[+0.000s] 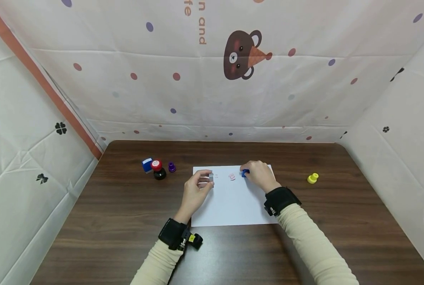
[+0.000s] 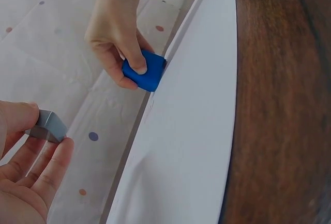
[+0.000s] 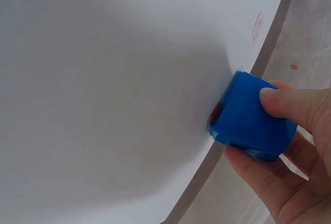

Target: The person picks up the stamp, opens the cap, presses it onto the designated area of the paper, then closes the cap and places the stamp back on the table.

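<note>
A white sheet of paper [image 1: 233,206] lies on the table with a small red stamp print [image 1: 232,177] near its far edge. To the right of that print, my right hand [image 1: 258,175] grips a blue stamp [image 3: 253,115] between thumb and fingers, its face down at the paper. At the sheet's left side, my left hand [image 1: 194,192] pinches a small grey, partly see-through cap [image 2: 47,125] between thumb and fingers, held above the surface. A faint mark [image 1: 216,175] shows on the paper beside the cap.
Left of the paper stand a blue block with a white top [image 1: 147,164], a red-and-black round stamp [image 1: 156,165] and a small purple stamp [image 1: 172,167]. A yellow stamp [image 1: 312,178] is on the right. Patterned white sheeting [image 1: 204,95] rises behind the wooden table [image 1: 133,221].
</note>
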Available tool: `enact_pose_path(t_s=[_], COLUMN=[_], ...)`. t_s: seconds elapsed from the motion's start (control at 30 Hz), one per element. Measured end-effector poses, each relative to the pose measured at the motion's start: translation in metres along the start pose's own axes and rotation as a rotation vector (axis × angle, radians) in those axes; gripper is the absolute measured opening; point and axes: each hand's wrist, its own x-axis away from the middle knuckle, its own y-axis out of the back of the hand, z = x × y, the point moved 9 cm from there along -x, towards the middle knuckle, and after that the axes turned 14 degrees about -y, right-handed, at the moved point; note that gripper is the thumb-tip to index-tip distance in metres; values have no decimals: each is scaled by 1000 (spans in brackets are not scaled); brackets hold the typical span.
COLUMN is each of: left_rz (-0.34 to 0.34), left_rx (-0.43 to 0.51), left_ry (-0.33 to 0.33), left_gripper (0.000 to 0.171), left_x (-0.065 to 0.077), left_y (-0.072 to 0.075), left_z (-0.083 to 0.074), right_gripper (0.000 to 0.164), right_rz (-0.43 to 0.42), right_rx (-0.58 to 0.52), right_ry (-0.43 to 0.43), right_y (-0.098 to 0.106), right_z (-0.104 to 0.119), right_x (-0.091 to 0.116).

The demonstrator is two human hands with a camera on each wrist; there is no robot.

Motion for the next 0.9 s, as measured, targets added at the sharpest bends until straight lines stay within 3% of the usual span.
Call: enact_pose_path(t_s=[0.57,0.9], left_rz=[3,-11], left_rx=[-5,-28], left_ry=[-1,37], left_gripper=[31,31], left_x=[2,3], left_y=[2,2], left_z=[-1,5], right_gripper=[15,15], right_rz=[6,-2], right_rx=[-15,-19], right_ry=[-6,-8], right_y=[0,-1], right_z=[0,-1], right_x=[-1,1])
